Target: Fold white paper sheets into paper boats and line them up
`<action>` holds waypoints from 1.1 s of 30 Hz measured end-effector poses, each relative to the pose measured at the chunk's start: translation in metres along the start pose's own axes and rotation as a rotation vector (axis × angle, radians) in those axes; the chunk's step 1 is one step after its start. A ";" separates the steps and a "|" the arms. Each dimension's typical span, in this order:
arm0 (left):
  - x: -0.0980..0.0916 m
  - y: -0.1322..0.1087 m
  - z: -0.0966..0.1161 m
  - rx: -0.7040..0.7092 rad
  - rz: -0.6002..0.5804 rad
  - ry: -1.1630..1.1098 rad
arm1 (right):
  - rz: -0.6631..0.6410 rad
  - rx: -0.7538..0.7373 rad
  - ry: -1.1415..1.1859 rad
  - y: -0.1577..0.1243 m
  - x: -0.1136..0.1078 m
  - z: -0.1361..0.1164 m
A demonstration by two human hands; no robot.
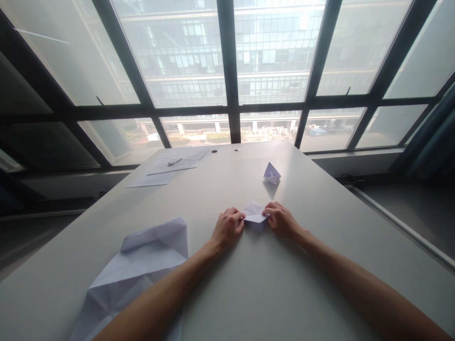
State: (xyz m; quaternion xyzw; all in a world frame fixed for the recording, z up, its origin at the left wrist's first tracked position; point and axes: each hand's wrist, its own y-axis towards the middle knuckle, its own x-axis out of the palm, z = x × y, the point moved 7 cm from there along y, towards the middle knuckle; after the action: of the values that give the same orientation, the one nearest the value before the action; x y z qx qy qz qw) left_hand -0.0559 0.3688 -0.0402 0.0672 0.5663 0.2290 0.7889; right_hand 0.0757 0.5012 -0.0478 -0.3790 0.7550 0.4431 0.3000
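Note:
A small folded white paper (255,217) is held between my two hands just above the table. My left hand (228,227) pinches its left corner with thumb and fingers. On the other side, my right hand (282,219) is closed on the right corner. The paper has creased flaps, one standing up at the back and one spread toward me. Just beyond my right hand, a finished-looking paper boat (272,174) stands upright on the table. A large creased paper sheet (142,265) lies at the left, partly hidden under my left forearm.
The white table (227,303) runs toward tall windows (270,52). Flat paper sheets (152,179) lie at the back left, with a small white pen-like object (174,161) on top. Two small round holes sit near the far edge. A dark curtain hangs at right.

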 end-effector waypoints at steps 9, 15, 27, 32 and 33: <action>0.001 0.001 -0.004 -0.011 0.031 -0.059 | 0.059 0.072 0.026 0.001 -0.002 0.002; 0.000 0.001 -0.007 -0.021 0.067 -0.110 | 0.074 0.071 0.046 0.001 -0.003 0.004; -0.003 0.001 -0.007 -0.033 0.089 -0.121 | 0.115 0.081 0.060 0.000 -0.003 0.003; -0.002 0.002 -0.007 -0.032 0.068 -0.131 | 0.087 0.010 0.086 0.001 -0.004 -0.003; -0.002 0.002 -0.007 -0.028 0.066 -0.130 | 0.084 0.012 0.086 0.001 -0.003 -0.003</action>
State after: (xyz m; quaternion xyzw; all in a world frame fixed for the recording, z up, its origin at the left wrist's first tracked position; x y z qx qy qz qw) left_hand -0.0632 0.3685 -0.0399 0.0894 0.5080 0.2581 0.8169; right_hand 0.0760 0.5003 -0.0433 -0.3641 0.7849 0.4342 0.2507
